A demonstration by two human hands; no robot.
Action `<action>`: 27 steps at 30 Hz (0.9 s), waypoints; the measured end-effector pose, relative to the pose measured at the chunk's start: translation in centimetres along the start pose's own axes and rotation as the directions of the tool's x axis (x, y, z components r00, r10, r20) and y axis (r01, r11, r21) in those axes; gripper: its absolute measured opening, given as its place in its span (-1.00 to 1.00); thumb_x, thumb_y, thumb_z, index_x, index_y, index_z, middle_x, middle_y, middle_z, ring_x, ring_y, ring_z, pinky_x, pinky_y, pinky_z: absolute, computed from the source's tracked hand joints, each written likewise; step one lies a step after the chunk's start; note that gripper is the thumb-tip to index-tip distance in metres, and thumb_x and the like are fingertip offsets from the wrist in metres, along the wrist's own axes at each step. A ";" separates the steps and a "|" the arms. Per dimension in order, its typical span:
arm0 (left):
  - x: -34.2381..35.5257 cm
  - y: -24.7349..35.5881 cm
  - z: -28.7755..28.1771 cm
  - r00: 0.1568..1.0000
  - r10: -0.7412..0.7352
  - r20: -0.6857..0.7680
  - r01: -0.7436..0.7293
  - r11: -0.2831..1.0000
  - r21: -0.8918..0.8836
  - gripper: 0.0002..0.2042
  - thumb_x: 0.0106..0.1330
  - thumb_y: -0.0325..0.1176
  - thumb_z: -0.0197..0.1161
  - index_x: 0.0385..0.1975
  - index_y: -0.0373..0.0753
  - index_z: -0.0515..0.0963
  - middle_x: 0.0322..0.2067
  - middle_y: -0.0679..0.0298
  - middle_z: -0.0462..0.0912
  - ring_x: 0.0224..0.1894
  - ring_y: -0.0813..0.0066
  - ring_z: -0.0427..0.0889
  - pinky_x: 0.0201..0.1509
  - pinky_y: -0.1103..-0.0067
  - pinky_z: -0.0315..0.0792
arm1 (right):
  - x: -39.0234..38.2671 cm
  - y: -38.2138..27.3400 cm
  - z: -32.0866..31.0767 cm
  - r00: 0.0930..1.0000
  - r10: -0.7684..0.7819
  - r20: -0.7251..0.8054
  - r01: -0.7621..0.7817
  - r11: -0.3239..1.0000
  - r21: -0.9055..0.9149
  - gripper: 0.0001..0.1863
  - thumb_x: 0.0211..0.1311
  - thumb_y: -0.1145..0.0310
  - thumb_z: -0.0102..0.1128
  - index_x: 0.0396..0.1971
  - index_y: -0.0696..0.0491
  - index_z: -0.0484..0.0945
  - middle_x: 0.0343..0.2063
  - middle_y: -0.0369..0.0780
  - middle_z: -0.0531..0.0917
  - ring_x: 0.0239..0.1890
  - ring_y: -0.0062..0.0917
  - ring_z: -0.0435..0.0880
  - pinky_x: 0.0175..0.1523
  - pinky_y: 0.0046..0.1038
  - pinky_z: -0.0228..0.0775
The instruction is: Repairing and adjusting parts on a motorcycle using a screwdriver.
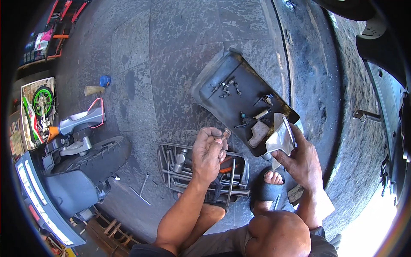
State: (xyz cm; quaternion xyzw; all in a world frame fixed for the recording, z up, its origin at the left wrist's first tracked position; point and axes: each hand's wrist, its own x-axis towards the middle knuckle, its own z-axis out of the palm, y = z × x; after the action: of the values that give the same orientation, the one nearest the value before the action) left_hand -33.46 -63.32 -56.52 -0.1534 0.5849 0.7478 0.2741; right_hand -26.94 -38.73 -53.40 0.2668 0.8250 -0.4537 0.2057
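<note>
One dark pan (252, 83) lies right of centre, long axis running upper left to lower right; one tool tray (246, 166) sits lower centre; two hands show, each gripping. One pale folded sheet (279, 136), pinched by the right hand (305, 162), overlaps the pan's lower end; one small coppery piece (226, 133), in the left hand's (207, 155) closed fingertips near frame centre, lies left of the sheet, apart.

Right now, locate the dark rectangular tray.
In the head view, the tray lies on the floor, right of centre, beyond the gray rectangular tool case.
</note>
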 end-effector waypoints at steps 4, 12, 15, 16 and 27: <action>0.5 0.2 -0.1 1.000 -0.023 -0.014 0.023 1.000 -0.006 -0.86 0.46 -0.55 0.02 -0.06 -0.27 0.38 -0.32 0.25 0.53 -0.40 0.71 0.41 -0.39 0.75 0.34 | 0.1 -0.4 0.0 0.999 0.035 0.037 -0.034 0.999 -0.013 -0.08 -0.01 0.01 0.55 0.31 0.17 0.40 -0.34 -0.02 0.74 -0.41 -0.46 0.73 -0.19 -0.34 0.54; 1.2 0.4 0.0 0.999 -0.015 0.029 0.016 1.000 -0.014 -0.90 0.47 -0.54 0.07 -0.10 -0.26 0.39 -0.37 0.25 0.56 -0.40 0.70 0.44 -0.42 0.74 0.33 | 0.3 -0.5 0.1 0.998 0.030 0.051 -0.031 1.000 0.005 -0.09 0.00 -0.01 0.54 0.30 0.17 0.41 -0.17 0.01 0.75 -0.19 -0.31 0.79 -0.07 -0.29 0.55; 1.7 0.4 0.8 0.999 -0.034 -0.018 0.033 0.997 -0.066 -0.91 0.46 -0.50 0.09 -0.11 -0.22 0.41 -0.42 0.26 0.57 -0.52 0.73 0.38 -0.47 0.74 0.31 | 0.4 -0.7 0.2 0.997 0.043 0.061 -0.043 0.999 0.003 -0.09 0.00 -0.02 0.54 0.30 0.17 0.41 -0.17 0.01 0.75 -0.20 -0.29 0.79 -0.07 -0.29 0.56; 1.8 0.4 1.0 0.999 -0.036 -0.013 0.035 0.997 -0.068 -0.91 0.46 -0.50 0.09 -0.11 -0.22 0.41 -0.42 0.26 0.57 -0.52 0.73 0.38 -0.47 0.74 0.31 | 0.3 -0.7 0.0 0.997 0.046 0.057 -0.046 0.999 0.002 -0.09 0.00 -0.02 0.54 0.30 0.17 0.41 -0.17 0.01 0.75 -0.20 -0.29 0.79 -0.07 -0.29 0.56; 2.1 -0.7 1.0 0.997 -0.071 -0.002 0.070 0.989 -0.129 -0.91 0.46 -0.46 0.16 -0.11 -0.22 0.44 -0.40 0.23 0.60 -0.52 0.70 0.41 -0.47 0.70 0.35 | 0.3 0.1 0.4 0.999 -0.020 0.039 0.021 1.000 -0.018 -0.10 0.00 0.02 0.53 0.30 0.18 0.40 -0.27 0.07 0.74 -0.33 -0.19 0.79 -0.13 -0.22 0.60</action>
State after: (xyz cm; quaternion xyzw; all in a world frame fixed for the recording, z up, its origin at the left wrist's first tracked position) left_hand -34.63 -61.76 -57.92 -0.1937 0.5305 0.7735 0.2878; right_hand -27.02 -38.98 -53.85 0.2474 0.8277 -0.4532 0.2196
